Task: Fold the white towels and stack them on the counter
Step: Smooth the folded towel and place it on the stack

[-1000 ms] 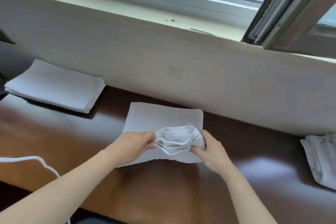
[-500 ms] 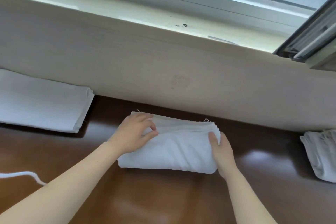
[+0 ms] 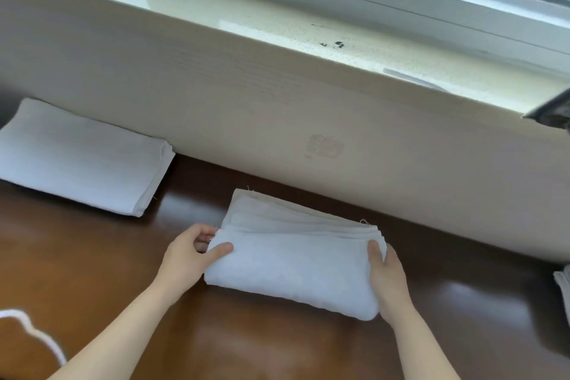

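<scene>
A thick, folded white cloth towel (image 3: 293,268) lies in the middle of a glossy dark brown wooden worktop (image 3: 92,271), near a pale beige wall panel (image 3: 246,120) below a cream window sill (image 3: 277,28). The towel's layered edges face the wall and its rounded fold faces the person.

The left hand (image 3: 191,253) grips the towel's left end, thumb pressed on top and fingers curled round the edge. The right hand (image 3: 385,274) holds the right end, thumb on top and fingers wrapped down the side.

Well apart to the left, against the wall, sits a flat stack of folded white towels (image 3: 77,154). A crumpled white cloth (image 3: 563,287) shows at the right edge. A white cord (image 3: 34,330) loops across the lower left corner.
</scene>
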The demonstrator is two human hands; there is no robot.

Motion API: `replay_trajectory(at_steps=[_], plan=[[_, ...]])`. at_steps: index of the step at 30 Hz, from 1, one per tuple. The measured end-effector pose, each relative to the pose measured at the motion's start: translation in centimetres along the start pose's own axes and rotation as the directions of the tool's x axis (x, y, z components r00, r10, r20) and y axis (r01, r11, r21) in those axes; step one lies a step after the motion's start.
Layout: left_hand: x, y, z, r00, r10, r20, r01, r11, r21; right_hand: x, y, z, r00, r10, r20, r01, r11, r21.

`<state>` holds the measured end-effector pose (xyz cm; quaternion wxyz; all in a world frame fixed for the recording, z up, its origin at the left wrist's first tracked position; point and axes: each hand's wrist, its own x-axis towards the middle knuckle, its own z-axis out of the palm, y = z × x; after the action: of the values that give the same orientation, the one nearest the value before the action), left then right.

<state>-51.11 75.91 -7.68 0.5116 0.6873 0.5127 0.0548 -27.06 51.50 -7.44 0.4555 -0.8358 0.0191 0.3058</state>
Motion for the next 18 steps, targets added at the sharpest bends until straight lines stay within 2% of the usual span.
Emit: replay_trajectory(at_steps=[5,8,13,18], plan=[[-1.3,0.5,-0.7,0.977,0.141,-0.163,-0.149,0.988,-0.041,-0.6,0.5,0.1,0.996,-0.07,-0.054,0.064,0.992,-0.104],[-2.1,2.2,-0.7,0.952,0.224,-0.211,-0.226,0.974,0.015,-1.0,0.6,-0.1,0.991,-0.115,-0.072,0.105,0.985,-0.139],[-0.3,4.9,0.0,0.91,0.377,-0.17,-0.366,0.926,0.098,-0.1,0.5,-0.2,0.992,-0.092,-0.085,0.08,0.987,-0.139],[4.4,6.4,1.4,0.928,0.354,-0.118,-0.328,0.925,0.192,1.3,0.0,0.3,0.995,-0.005,-0.103,-0.007,0.994,-0.112]])
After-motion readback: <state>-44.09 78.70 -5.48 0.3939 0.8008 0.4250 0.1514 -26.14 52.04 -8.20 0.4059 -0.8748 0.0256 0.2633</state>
